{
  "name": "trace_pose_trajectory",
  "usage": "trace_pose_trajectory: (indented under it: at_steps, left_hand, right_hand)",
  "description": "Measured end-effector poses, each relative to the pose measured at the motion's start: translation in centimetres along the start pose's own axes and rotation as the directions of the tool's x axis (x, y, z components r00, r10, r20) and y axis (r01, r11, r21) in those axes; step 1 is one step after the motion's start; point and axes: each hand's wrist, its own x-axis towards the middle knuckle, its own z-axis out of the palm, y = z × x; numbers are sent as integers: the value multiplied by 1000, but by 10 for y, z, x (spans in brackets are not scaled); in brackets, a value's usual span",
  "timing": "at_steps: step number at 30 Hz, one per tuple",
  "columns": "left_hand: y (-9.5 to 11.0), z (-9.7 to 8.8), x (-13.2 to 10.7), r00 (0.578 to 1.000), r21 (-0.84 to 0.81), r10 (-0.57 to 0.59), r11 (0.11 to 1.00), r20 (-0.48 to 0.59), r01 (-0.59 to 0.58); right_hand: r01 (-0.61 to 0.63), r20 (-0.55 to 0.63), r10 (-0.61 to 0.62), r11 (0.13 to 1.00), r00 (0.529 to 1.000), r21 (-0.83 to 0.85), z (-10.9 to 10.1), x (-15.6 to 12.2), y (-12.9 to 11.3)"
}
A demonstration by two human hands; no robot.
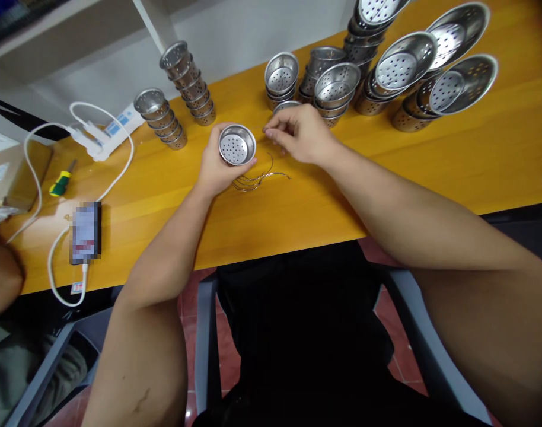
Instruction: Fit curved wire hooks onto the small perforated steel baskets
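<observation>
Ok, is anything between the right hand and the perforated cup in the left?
Nothing visible: only a short gap over the table separates the right hand from the perforated cup in the left hand. The loose wires lie nearer the person, off that path.

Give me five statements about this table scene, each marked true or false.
1. The left hand holds a perforated metal cup. True.
2. The bent wires lie inside the held cup. False: the bent wires lie on the wooden table, close to the left hand.
3. The screwdriver has a green and yellow handle. True.
4. The smartphone is to the right of both hands. False: the smartphone lies to their left, with a white cable plugged in.
5. The right hand reaches inside the held cup. False: the right hand is apart from it, to its right.
</observation>
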Motion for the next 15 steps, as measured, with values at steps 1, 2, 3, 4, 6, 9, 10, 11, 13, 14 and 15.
trace_pose_trajectory:
  at_steps: [1,2,3,4,6,9,10,11,13,14,15]
  left_hand:
    - [-4,-1,0,1000,1,-5,1000,-25,5]
    - [-9,-1,1,999,-6,-2,1000,-43,1]
    - [-13,-2,1,999,-18,6,1000,-52,-7]
    - [-16,-2,1,998,-31,15,999,-57,-16]
    - [-22,-1,1,998,-45,27,999,-53,-29]
    - [-28,3,0,999,-46,29,999,-24,-30]
    - [-29,4,-1,999,-50,31,998,-10,-32]
    - [-30,5,-1,999,-57,36,998,4,-35]
    - [-28,7,-3,999,-76,42,996,24,-40]
    - [-26,7,-3,999,-84,43,996,28,-41]
    - [-24,7,-4,999,-87,43,995,31,-40]
  right_hand:
    - [1,-22,-1,1000,1000,4,-1,1,0]
    - [7,-42,-7,1000,999,8,-1,1,0]
    - [16,-58,-15,1000,998,13,-1,1,-1]
    - [24,-69,-23,1000,997,17,0,0,-3]
    - [34,-73,-33,999,997,19,3,-1,-8]
    - [30,-57,-30,1000,998,0,6,-5,-18]
    - [24,-48,-24,1000,999,-11,6,-6,-21]
    - [18,-41,-18,1000,999,-22,6,-7,-24]
    - [6,-29,-7,999,1000,-38,4,-8,-28]
    - [2,-26,-3,999,1000,-41,4,-8,-29]
    - [-1,-24,0,999,1000,-41,3,-8,-30]
